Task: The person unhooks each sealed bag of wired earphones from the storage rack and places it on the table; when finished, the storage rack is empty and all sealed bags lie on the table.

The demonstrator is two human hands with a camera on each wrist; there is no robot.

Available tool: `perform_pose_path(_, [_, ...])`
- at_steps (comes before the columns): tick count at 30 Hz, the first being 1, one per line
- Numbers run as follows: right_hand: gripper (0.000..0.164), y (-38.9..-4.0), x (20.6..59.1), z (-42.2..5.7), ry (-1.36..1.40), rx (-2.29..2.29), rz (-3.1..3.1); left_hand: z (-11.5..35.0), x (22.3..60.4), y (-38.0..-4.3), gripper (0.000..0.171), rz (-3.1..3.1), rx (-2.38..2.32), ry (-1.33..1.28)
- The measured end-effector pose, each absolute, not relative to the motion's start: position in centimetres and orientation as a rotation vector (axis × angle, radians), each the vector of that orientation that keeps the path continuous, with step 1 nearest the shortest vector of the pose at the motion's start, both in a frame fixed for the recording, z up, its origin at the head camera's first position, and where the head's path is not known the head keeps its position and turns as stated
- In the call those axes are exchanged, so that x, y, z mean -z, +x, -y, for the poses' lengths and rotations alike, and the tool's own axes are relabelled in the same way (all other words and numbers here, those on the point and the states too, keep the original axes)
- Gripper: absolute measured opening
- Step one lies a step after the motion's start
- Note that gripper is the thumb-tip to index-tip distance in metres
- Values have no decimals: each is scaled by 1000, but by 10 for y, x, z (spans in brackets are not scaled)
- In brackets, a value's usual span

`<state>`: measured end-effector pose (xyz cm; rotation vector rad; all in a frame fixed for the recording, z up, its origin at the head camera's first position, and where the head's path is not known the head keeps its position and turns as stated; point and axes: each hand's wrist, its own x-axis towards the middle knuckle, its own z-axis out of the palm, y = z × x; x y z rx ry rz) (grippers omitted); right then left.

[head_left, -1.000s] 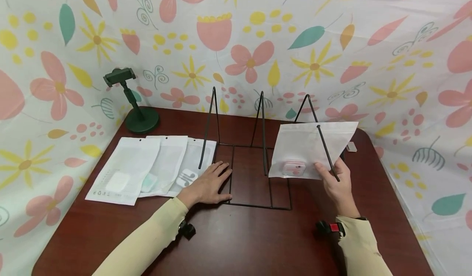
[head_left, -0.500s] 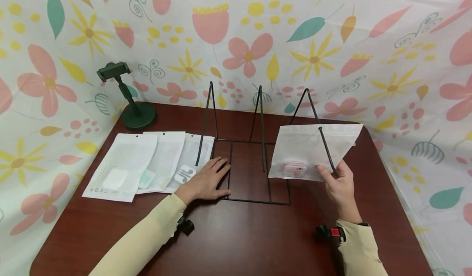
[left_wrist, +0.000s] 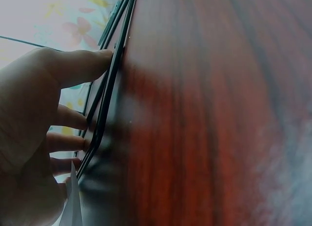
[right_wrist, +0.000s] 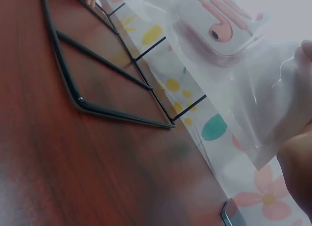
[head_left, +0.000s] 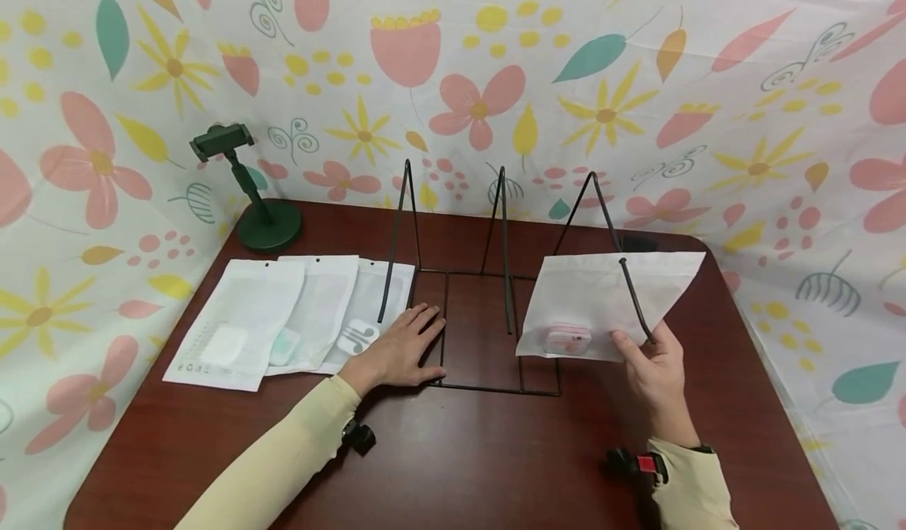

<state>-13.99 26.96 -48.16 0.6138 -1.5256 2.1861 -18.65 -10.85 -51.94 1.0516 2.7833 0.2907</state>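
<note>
A white zip pouch (head_left: 594, 298) hangs on the right prong (head_left: 635, 298) of a black wire display rack (head_left: 495, 390), the prong passing through its top hole. Pink earphones in a clear case (right_wrist: 222, 28) show inside the pouch. My right hand (head_left: 658, 377) pinches the pouch at its lower right, thumb in front and the other fingers hidden behind it, close to the prong's tip. My left hand (head_left: 399, 349) rests spread over the left side of the rack's base, its thumb on the front wire in the left wrist view.
Several similar white pouches (head_left: 233, 310) lie overlapping at the left, one showing white earphones (head_left: 357, 336). Behind them stands a dark green phone stand (head_left: 269, 226). A dark object (head_left: 639, 243) sits behind the hanging pouch. Flowered cloth (head_left: 481, 34) walls the wooden table's back and sides.
The pouch has slid a little along the prong toward its tip, and my right hand has come slightly nearer with it. My left hand stays on the rack's base.
</note>
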Motion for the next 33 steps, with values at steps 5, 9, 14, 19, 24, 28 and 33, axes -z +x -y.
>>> perform_pose_path(5, [38, -136, 483, -271, 667, -2222, 1495, 109, 518, -186, 86, -2777, -279, 1034])
perform_pose_path(9, [37, -133, 482, -272, 684, -2220, 1489, 108, 518, -185, 86, -2781, -272, 1034])
perform_pose_path(14, [35, -129, 481, -274, 696, -2212, 1502, 107, 520, -183, 86, -2769, -267, 1024])
perform_pose_path(19, [34, -127, 481, -274, 715, -2203, 1513, 106, 519, -182, 86, -2774, -265, 1016])
perform_pose_path(24, [36, -124, 481, -276, 712, -2190, 1542, 106, 520, -181, 86, -2788, -268, 1022])
perform_pose_path(28, [38, -122, 481, -277, 691, -2180, 1555, 106, 521, -181, 86, -2794, -263, 1035])
perform_pose_path(33, [38, -118, 481, -277, 671, -2156, 1565, 106, 521, -181, 85, -2789, -261, 1038])
